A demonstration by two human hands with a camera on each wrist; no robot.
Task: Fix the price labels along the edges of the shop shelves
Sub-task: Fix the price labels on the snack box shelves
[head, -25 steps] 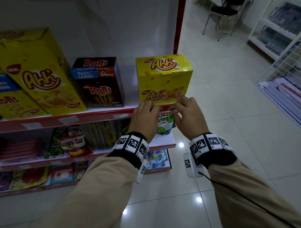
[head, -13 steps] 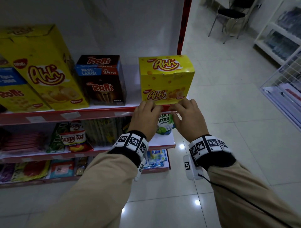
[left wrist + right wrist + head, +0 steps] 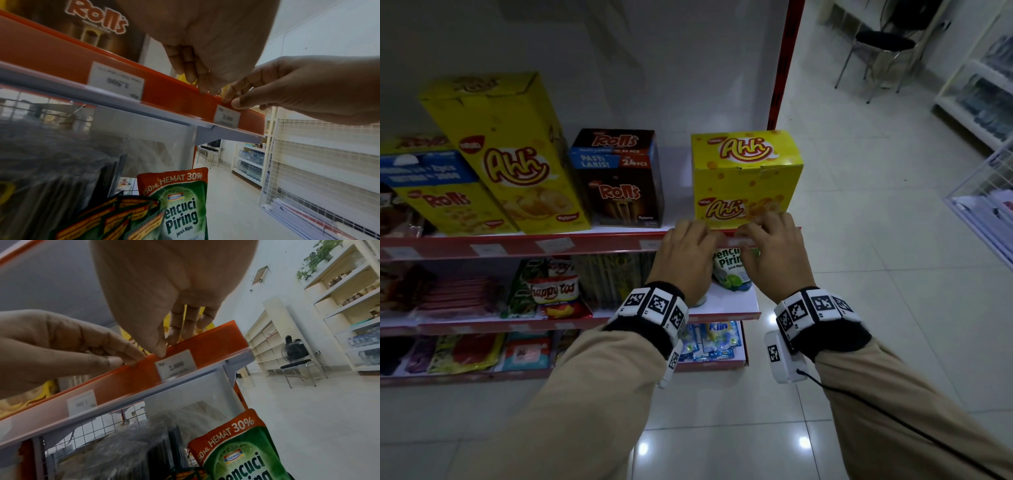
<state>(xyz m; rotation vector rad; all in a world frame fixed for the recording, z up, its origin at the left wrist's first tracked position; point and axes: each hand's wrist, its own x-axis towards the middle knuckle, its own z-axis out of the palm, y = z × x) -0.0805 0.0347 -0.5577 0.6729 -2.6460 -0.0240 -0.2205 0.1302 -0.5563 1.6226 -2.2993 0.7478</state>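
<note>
Both your hands sit at the right end of the top shelf's red edge strip (image 3: 592, 244). Your left hand (image 3: 686, 255) has its fingers (image 3: 202, 79) curled down over the strip's upper lip, tips on the rim, thumb tucked out of sight in the left wrist view; they pinch no label. Your right hand (image 3: 774, 251) is just beside it, the two nearly touching. Its thumb tip (image 3: 160, 350) presses at the top edge of the price label (image 3: 176, 364), while the other fingers (image 3: 179, 327) hook over the lip behind it, so the hand pinches the strip at the label's upper left corner.

That label (it reads 2.000) sits in the strip directly under your right thumb, slightly askew, its lower edge at the clear plastic rail. A second price label (image 3: 116, 82) lies in the same strip well to the left of your left fingers; its print looks upside down from the left wrist.

Above your fingers, on the shelf, stands the small yellow Ahh box (image 3: 744, 178), its front face just behind both hands. Left of your left hand: the dark Rolls box (image 3: 619, 178), then the tall yellow Ahh box (image 3: 506, 154) leaning.

Below your fingers, on the next shelf down, a green dish-soap pouch (image 3: 180, 204) stands upright. A black chair (image 3: 883, 44) stands on the tiled floor (image 3: 859, 240), far off to the right.
</note>
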